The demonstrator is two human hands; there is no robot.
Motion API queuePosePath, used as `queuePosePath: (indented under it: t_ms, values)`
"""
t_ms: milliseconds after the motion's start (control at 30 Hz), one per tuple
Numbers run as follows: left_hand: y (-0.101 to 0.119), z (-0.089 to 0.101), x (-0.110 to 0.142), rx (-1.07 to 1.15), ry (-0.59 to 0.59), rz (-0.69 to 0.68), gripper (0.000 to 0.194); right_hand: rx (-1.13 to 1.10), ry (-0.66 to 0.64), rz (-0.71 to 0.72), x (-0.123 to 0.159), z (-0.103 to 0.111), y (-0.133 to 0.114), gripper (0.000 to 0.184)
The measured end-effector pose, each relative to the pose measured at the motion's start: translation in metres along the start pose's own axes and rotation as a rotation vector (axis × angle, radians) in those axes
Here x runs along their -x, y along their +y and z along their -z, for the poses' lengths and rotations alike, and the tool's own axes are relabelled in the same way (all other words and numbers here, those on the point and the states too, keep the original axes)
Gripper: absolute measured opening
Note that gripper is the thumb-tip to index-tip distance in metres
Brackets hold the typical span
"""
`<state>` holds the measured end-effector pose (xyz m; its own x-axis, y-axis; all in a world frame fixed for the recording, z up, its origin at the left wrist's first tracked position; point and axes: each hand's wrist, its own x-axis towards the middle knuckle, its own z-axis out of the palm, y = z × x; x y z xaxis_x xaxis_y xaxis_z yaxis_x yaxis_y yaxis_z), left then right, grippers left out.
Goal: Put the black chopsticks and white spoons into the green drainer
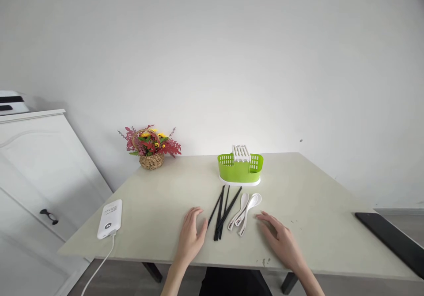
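Note:
A pale table (314, 207) stands against a white wall. Several black chopsticks (222, 211) lie in a loose bundle at its middle, and two white spoons (245, 210) lie just right of them. Behind them stands a green cutlery holder (240, 168) with a white slotted insert on a white base. My left hand (191, 235) rests flat on the table, fingers stretched out, just left of the chopsticks. On the other side, my right hand (280, 238) lies flat with fingers apart, close to the spoon handles. Neither hand holds anything.
A small wicker basket of red and yellow flowers (150, 148) sits at the back left. A white power bank (110, 218) with a cable lies at the left edge. A black flat object (391, 238) lies at the right edge. A white cabinet door (36, 172) stands left of the table.

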<state>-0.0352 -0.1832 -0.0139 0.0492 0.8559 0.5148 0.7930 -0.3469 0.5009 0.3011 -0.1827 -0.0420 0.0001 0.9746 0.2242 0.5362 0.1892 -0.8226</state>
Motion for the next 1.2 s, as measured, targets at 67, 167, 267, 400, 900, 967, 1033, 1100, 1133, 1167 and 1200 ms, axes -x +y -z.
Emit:
queuePosePath:
  t_ms: [67, 167, 267, 400, 900, 967, 1033, 1100, 1133, 1167, 1200]
  values:
    - [0.002, 0.004, 0.004, -0.032, -0.018, -0.021, 0.028, 0.003, 0.015, 0.008, 0.0, 0.0, 0.0, 0.036]
    - [0.007, 0.006, 0.006, -0.078, -0.056, -0.048, 0.031, 0.003, 0.018, 0.003, 0.0, 0.0, 0.0, 0.035]
    - [0.011, 0.007, 0.005, -0.083, -0.077, -0.052, 0.033, -0.01, 0.006, -0.004, 0.0, 0.0, -0.001, 0.037]
    - [0.015, 0.01, 0.004, -0.045, -0.054, -0.038, 0.032, -0.018, 0.003, -0.002, 0.001, 0.001, -0.003, 0.039]
    - [0.021, 0.017, 0.007, 0.115, -0.048, 0.118, 0.027, -0.015, -0.019, 0.01, 0.002, 0.003, -0.005, 0.04]
    - [0.022, 0.017, 0.007, 0.119, -0.062, 0.122, 0.027, -0.017, -0.019, 0.01, 0.002, 0.003, -0.004, 0.039]
    - [0.024, 0.018, 0.006, 0.118, -0.075, 0.119, 0.026, -0.02, -0.015, 0.011, 0.002, 0.003, -0.005, 0.038]
    - [0.027, 0.02, 0.006, 0.109, -0.083, 0.097, 0.025, -0.025, -0.011, 0.015, 0.002, 0.004, -0.005, 0.038]
    - [0.029, 0.02, 0.005, 0.103, -0.086, 0.078, 0.023, -0.027, -0.008, 0.016, 0.002, 0.004, -0.005, 0.039]
    - [0.031, 0.021, 0.005, 0.094, -0.087, 0.053, 0.021, -0.028, -0.006, 0.018, 0.002, 0.004, -0.005, 0.039]
    - [0.033, 0.021, 0.004, 0.083, -0.087, 0.024, 0.019, -0.027, -0.005, 0.02, 0.002, 0.004, -0.005, 0.039]
